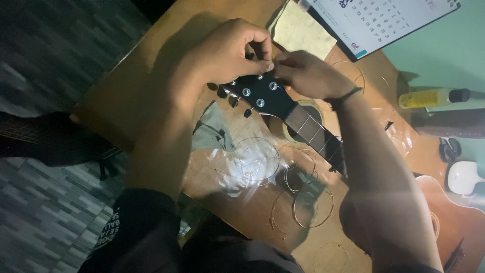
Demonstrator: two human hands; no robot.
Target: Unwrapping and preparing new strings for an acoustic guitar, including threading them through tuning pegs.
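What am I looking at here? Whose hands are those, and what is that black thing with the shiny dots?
The picture comes from a camera worn on a person's head, looking down, so those are that person's own two hands. The left hand and the right hand meet at the top of a black guitar headstock. The shiny dots are its tuning pegs. Both hands pinch something thin there, too small to make out. The guitar's neck runs toward its body at the lower right. On the wooden table lie coiled guitar strings, a clear plastic packet, a yellowish cloth, a calendar and a yellow bottle.
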